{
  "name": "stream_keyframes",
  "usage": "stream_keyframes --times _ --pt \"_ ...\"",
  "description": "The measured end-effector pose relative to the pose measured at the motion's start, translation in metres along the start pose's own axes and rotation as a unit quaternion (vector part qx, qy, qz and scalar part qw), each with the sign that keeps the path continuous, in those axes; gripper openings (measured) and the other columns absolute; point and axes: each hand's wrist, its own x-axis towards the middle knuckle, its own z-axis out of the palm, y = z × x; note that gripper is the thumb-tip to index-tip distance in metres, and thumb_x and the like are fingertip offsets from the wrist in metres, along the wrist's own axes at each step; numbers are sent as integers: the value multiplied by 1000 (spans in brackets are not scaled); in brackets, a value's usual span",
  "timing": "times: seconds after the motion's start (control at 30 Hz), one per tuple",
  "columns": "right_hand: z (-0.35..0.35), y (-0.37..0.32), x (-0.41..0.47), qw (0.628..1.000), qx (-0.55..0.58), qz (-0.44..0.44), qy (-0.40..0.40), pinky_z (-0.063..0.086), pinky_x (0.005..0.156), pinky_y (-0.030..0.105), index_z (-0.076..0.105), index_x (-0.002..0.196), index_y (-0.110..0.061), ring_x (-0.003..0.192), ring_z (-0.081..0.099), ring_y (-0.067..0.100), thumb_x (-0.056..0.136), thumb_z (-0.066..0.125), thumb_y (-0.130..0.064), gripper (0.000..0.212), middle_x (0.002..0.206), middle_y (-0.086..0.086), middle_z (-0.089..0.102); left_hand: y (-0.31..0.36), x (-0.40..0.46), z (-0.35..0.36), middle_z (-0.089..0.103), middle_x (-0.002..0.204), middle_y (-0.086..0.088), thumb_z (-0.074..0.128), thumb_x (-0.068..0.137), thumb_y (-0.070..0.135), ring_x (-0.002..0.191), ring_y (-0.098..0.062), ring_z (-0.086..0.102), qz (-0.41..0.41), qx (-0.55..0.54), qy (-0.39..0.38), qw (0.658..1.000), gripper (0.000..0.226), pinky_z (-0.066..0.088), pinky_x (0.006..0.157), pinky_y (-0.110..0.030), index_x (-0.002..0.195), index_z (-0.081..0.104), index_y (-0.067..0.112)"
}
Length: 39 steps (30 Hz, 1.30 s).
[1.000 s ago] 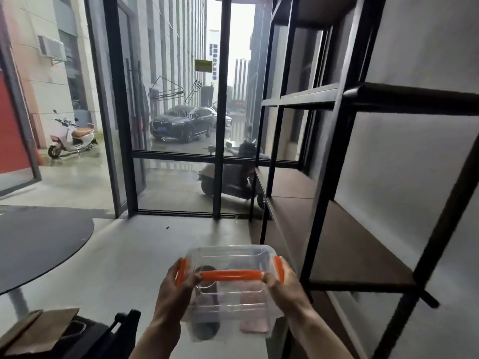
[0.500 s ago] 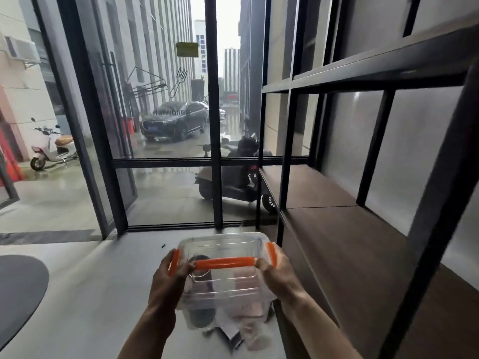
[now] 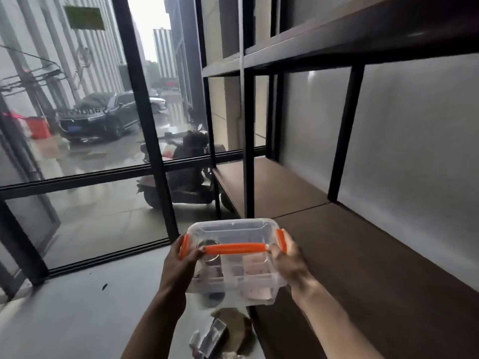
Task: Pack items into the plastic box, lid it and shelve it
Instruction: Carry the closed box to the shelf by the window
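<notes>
I hold a clear plastic box (image 3: 233, 275) with its lid on, an orange handle (image 3: 234, 248) across the top and orange clips at both ends. My left hand (image 3: 178, 265) grips the left end and my right hand (image 3: 287, 263) grips the right end. Dark and pinkish items show dimly through the walls. The box hangs in the air beside the front left edge of a brown shelf board (image 3: 363, 255), which sits in a black metal frame (image 3: 248, 141) to my right.
A higher shelf board (image 3: 363, 40) runs overhead on the right, with a grey wall behind. Glass panels in black frames (image 3: 147, 125) stand ahead; a scooter and a car are outside. Loose packaging (image 3: 215, 338) lies on the grey floor under the box.
The view has swung right and closer to the shelving. The box, held the same way in both hands, is now nearer the shelf board's edge.
</notes>
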Motion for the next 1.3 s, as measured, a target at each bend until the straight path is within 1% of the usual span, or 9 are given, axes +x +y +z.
stream_keyframes --times 0.2,0.33,0.43,0.53,0.63,0.77,0.9,1.07,1.3 --pt "-88 27 61 983 -13 29 179 45 88 28 24 153 -32 124 51 20 97 53 -38 63 152 1 43 -11 97 142 60 132 -7 75 85 22 119 -30 59 2 1 -178 984 68 53 93 -52 147 45 27" --pt "-148 42 75 951 -22 53 304 40 109 43 24 155 -26 139 41 24 98 52 -39 65 158 3 35 -16 126 243 69 121 -5 76 85 20 107 -26 67 2 16 -303 953 61 57 84 -44 140 51 26" --pt "-180 53 71 921 0 92 379 36 102 38 18 156 -25 141 36 24 100 48 -30 64 160 3 29 -21 129 304 76 107 -3 79 81 31 94 -24 74 -4 43 -401 915 54 61 75 -46 130 57 34" --pt "-201 68 58 879 -15 127 459 40 93 34 25 155 -26 134 44 24 99 48 -31 61 155 2 39 -30 124 353 76 100 0 78 81 32 82 -20 76 1 60 -473 879 53 60 56 -35 129 56 37" --pt "-212 90 36 838 -17 172 517 51 92 37 41 144 -33 118 56 17 95 53 -36 50 132 -5 53 -52 112 390 71 111 -1 79 82 29 89 -22 74 -20 76 -530 844 64 56 55 -29 138 49 38" --pt "-209 120 14 809 0 193 556 41 62 12 48 124 -47 82 50 -14 92 59 -38 36 103 -23 54 -96 101 414 75 109 -3 78 82 25 86 -28 76 -32 115 -582 804 67 54 54 -36 141 49 37" --pt "-198 152 3 795 4 232 561 42 82 22 41 142 -37 97 52 1 95 55 -41 49 117 -16 51 -134 93 415 76 106 -1 83 74 24 84 -22 77 -64 140 -600 785 72 63 70 -48 138 53 37" --pt "-180 183 0 791 12 271 549 43 100 36 31 150 -33 117 49 10 97 51 -44 57 137 -11 47 -157 88 405 65 123 8 77 85 18 99 -9 67 -58 159 -604 779 82 51 77 -27 153 33 32" --pt "-174 203 8 785 -27 295 544 37 113 49 18 156 -25 140 40 23 98 50 -43 69 156 2 38 -179 91 396 54 136 -5 72 89 29 114 -25 60 -5 216 -595 774 74 52 86 -40 152 32 22"
